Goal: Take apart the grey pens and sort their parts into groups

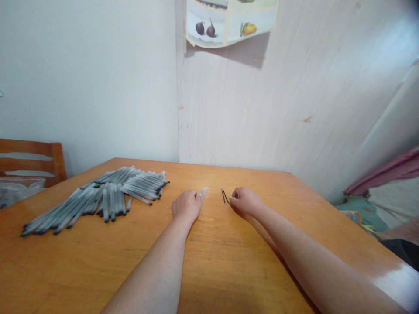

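Note:
My left hand [187, 204] is closed around a translucent white pen piece [204, 192], which sticks out past the thumb side; the rest of it is hidden in the fist. On the table right of it lie two thin dark pen refills [224, 196], close together at a slight angle. My right hand [245, 201] is just beside them, thumb and fingers pinched. A tiny pale bit shows at its fingertips, too small to name. A big pile of frosted pens with black ends [109, 194] spreads over the table's left side.
The wooden table [209, 270] meets a pale wall with a fruit poster [229, 26]. A wooden chair [57, 159] with a clear plastic bag [22, 187] stands at the left. Folded cloths [389, 200] lie beyond the right edge.

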Action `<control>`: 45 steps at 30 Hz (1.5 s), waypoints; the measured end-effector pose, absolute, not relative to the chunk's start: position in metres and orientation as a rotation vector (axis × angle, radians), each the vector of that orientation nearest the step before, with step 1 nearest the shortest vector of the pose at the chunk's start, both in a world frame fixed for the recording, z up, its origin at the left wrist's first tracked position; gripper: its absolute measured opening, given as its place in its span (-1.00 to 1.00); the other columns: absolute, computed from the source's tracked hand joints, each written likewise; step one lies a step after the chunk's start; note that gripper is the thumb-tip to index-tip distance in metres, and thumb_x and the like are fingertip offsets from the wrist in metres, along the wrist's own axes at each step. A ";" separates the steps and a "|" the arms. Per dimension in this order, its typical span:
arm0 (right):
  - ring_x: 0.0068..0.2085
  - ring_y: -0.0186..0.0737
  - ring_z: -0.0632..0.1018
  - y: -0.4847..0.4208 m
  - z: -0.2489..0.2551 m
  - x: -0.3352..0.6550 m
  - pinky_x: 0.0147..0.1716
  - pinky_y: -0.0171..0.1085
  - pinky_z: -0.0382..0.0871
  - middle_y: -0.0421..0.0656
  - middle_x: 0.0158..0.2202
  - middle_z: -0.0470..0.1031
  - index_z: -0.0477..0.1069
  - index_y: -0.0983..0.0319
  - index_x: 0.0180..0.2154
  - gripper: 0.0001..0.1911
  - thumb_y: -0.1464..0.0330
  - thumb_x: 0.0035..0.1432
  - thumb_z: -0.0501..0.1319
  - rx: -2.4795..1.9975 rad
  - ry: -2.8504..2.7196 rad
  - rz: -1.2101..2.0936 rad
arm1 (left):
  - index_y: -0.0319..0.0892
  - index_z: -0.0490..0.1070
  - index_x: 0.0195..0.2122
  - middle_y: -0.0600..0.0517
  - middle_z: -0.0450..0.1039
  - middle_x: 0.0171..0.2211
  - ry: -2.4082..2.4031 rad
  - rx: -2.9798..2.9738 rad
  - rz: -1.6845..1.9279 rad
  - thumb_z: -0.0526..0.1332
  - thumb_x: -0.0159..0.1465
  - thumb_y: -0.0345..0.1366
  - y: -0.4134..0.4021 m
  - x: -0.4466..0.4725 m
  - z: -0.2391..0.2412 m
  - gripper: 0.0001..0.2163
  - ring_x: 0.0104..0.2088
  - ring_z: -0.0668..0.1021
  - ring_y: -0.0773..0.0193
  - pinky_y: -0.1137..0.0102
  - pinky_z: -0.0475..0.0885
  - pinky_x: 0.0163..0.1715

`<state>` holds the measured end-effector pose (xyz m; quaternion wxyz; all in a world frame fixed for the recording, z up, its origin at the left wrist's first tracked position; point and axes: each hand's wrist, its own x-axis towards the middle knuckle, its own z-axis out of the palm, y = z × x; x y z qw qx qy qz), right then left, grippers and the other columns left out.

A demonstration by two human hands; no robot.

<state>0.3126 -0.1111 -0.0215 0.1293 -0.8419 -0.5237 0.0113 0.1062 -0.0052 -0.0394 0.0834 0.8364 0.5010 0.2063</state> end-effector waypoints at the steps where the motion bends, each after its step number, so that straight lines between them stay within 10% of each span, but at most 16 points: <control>1: -0.26 -0.15 0.53 -0.113 -0.020 0.312 -0.38 -0.31 0.20 0.00 -0.27 0.58 0.54 0.27 -0.31 -0.76 0.27 0.12 0.15 -2.462 -1.512 0.056 | -0.05 0.55 -0.30 -0.10 0.59 -0.22 1.504 2.499 0.613 -0.02 0.31 -0.04 -0.005 0.106 -0.040 -0.63 -0.22 0.57 0.08 0.31 0.33 -0.32; 45: -0.48 -0.31 0.40 -0.026 -0.043 0.401 -0.49 -0.35 0.12 -0.11 -0.54 0.45 0.48 0.31 -0.53 -0.75 0.32 0.10 0.16 -2.339 -1.390 0.152 | -0.05 0.50 -0.33 -0.05 0.58 -0.21 1.559 2.503 0.563 -0.07 0.36 -0.09 -0.008 0.104 -0.035 -0.63 -0.24 0.56 0.14 0.35 0.29 -0.34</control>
